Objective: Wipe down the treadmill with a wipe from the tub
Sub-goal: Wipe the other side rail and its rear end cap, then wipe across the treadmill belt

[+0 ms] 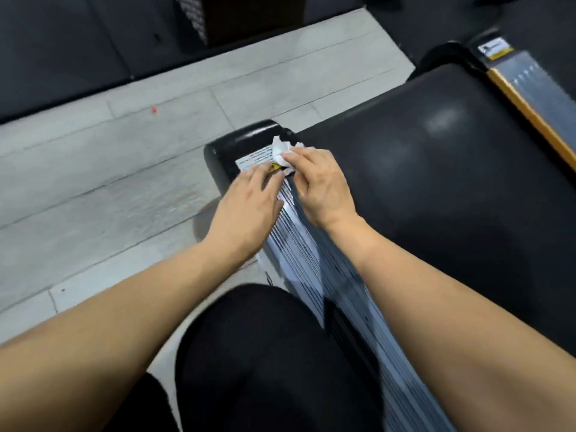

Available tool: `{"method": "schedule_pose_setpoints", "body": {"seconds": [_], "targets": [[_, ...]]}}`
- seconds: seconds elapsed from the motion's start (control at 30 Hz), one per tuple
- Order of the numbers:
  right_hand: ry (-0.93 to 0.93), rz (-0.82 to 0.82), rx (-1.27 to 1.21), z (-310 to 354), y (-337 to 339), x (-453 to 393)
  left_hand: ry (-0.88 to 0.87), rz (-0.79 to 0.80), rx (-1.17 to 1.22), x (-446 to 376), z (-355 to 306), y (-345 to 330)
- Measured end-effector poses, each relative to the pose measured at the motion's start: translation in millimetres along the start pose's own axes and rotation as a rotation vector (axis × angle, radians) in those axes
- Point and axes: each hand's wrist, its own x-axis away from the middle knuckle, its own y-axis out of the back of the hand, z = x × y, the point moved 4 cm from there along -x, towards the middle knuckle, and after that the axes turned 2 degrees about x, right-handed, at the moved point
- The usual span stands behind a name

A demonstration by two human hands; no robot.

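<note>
Head view has us crouched at the rear corner of the treadmill [452, 157], our dark-clad knee [265, 353] low in the middle of the picture. To our left the pale plank floor [109, 182] lies open up to the dark mat [62, 57] at the top edge; to our right the black belt [467, 198] spreads wide and bare.

The ribbed silver side rail [299, 254] runs lengthwise from beside our knee up to the black end cap [230, 145], and a second rail with an orange edge [530, 101] runs along the belt's far side.

Our right hand [324, 188] pinches the crumpled white wipe [282, 152] between curled fingers, at the cap end of the rail, over a printed label [252, 159]. Our left hand [246, 210] lies on the rail just beside it, fingers nearly straight and flat, holding nothing; its fingertips reach the label.

Motion blur smears the rail's ribs and the label's print, which we cannot read. Both hands cover part of the label, and the treadmill's front runs out of the picture. A dark woven object [237, 17] is cut off at the top edge.
</note>
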Motion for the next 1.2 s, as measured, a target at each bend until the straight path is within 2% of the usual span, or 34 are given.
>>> {"method": "schedule_pose_setpoints", "body": {"seconds": [0.07,0.3,0.43,0.63,0.77,0.87,0.97,1.03,1.1,1.2], "targets": [[0.001,-0.037,0.035,-2.5,-1.4,0.2,-0.022,-0.054,-0.002,11.7,-12.3,-15.3],[-0.038,-0.082,0.070,-3.0,19.0,30.5,0.055,-0.082,-0.081,27.9,-24.6,-42.5],[-0.015,-0.023,0.086,-24.3,72.7,142.8,0.058,-0.053,-0.082,28.7,-23.1,-44.7],[-0.404,-0.053,0.239,-28.4,141.4,333.5,0.024,0.017,-0.111,27.7,-33.9,-40.0],[-0.605,-0.131,0.286,-15.8,167.2,421.0,-0.206,0.093,-0.133,43.9,-76.0,-44.8],[-0.744,-0.196,0.357,-10.1,188.0,478.2,-0.494,0.128,-0.090,73.0,-139.1,-60.2],[-0.923,-0.189,0.493,-10.6,220.8,554.4,-0.775,0.157,-0.084,109.6,-210.5,-85.1],[-1.033,-0.211,0.555,-4.6,238.9,609.4,-0.875,0.200,-0.073,130.3,-255.1,-96.9],[-1.142,-0.292,0.515,4.3,247.7,646.3,-0.966,0.211,-0.086,146.4,-298.1,-105.4],[-1.132,-0.330,0.391,3.4,240.4,645.1,-1.083,0.227,-0.061,172.3,-351.2,-121.4]]}}
